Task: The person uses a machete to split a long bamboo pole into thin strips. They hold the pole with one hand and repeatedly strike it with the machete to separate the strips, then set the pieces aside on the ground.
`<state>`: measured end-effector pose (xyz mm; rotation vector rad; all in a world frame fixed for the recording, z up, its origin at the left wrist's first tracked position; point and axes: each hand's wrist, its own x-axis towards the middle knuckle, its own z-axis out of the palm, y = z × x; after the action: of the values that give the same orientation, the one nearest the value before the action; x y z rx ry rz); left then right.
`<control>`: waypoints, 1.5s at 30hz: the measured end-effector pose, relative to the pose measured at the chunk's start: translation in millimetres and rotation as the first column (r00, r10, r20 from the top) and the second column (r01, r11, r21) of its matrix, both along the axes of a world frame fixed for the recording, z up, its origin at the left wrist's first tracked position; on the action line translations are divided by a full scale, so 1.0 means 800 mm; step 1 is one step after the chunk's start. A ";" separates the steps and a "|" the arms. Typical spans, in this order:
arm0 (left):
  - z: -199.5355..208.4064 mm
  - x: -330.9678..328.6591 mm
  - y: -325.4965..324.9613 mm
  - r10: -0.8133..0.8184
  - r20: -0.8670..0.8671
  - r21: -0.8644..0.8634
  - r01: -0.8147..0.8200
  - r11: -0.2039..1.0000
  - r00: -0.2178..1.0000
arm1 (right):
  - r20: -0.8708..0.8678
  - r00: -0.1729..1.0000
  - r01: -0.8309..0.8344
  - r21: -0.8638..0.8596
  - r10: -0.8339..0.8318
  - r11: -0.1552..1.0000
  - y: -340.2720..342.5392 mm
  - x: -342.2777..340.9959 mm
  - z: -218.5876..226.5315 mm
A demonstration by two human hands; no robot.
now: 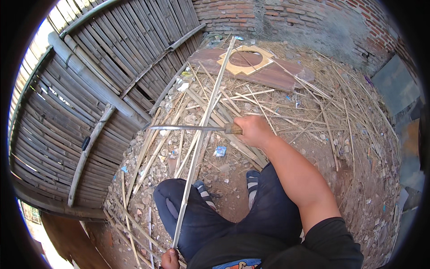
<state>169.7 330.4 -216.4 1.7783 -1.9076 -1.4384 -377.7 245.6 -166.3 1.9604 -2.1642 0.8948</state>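
My right hand (254,131) is closed round the wooden handle of a long-bladed knife (192,128). Its blade points left and crosses a long pale bamboo strip (217,87); whether the two touch I cannot tell. Down by my left thigh, my left hand (170,259) grips the near end of that strip, partly cut off by the picture's lower edge. The strip slants up and away over my left knee, its far end above the littered ground. Beneath the blade, more bamboo strips (156,161) lie on the dirt.
A reddish-brown board (286,74) lies ahead, bearing a yellow wooden piece (268,60) with a round hole. Bamboo fencing (58,116) stands at left, a brick wall (304,22) behind. Cut strips and straw (354,103) cover the ground at right. A blue wrapper (220,151) lies before my feet.
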 end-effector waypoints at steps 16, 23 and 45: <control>-0.032 0.028 0.000 -0.039 0.073 -0.106 0.047 0.993 0.997 | 0.082 0.980 0.183 0.019 -0.183 0.983 -0.003 -0.012 -0.001; -0.012 0.005 0.006 0.026 0.022 -0.072 -0.024 0.997 0.999 | -0.172 0.970 -0.192 -0.107 0.172 0.976 -0.017 -0.001 -0.025; -0.038 0.043 -0.009 -0.059 0.007 -0.060 0.060 0.996 0.998 | 0.175 0.845 0.477 0.176 -0.505 0.861 -0.027 -0.041 -0.037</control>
<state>203.8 323.6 -247.1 1.7142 -2.0008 -1.3804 -410.8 224.4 -196.0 1.2707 -2.7207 0.9236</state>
